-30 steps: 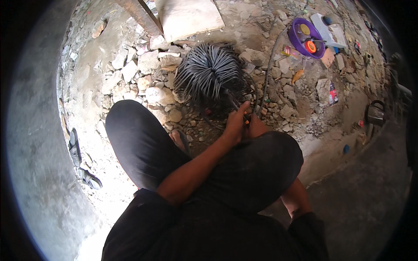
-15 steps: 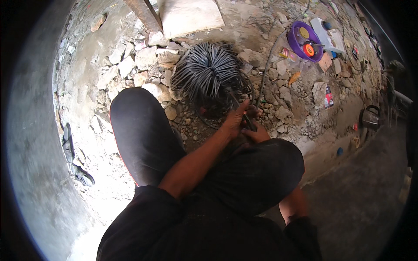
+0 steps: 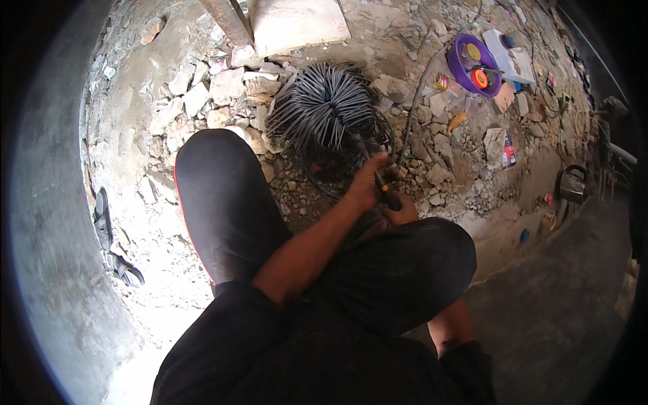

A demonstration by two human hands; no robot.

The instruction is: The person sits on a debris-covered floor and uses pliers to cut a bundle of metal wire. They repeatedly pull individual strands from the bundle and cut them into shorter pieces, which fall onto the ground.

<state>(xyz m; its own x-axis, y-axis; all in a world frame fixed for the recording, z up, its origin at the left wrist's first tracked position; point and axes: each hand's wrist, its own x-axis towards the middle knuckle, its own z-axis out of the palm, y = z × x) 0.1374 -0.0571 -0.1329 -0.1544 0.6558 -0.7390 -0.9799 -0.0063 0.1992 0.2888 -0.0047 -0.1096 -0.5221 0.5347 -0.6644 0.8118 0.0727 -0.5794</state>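
Note:
A large bundle of grey wire or cable (image 3: 327, 108), pinched at its middle so the strands fan out, lies on the rubble in front of my knees. At its near side, a screwdriver-like tool (image 3: 387, 194) with a black handle and an orange band slants up toward the dark underside of the bundle. My left hand (image 3: 366, 181) closes round the tool's upper part, close to the bundle. Lower down, my right hand (image 3: 405, 211) grips the handle end, partly hidden behind my right knee. The tool's tip is too dark to make out.
A purple basin (image 3: 453, 66) with an orange tape-like roll (image 3: 478, 79) stands at the far right, beside a white block (image 3: 518, 62). Broken stones (image 3: 226, 88) cover the ground. A pale board (image 3: 297, 27) lies beyond the bundle; sandals (image 3: 125, 270) are at left.
The tool's handle has swung slightly, and more of it with the orange band shows between my hands. My left hand stays at nearly the same spot; the bundle has not visibly moved.

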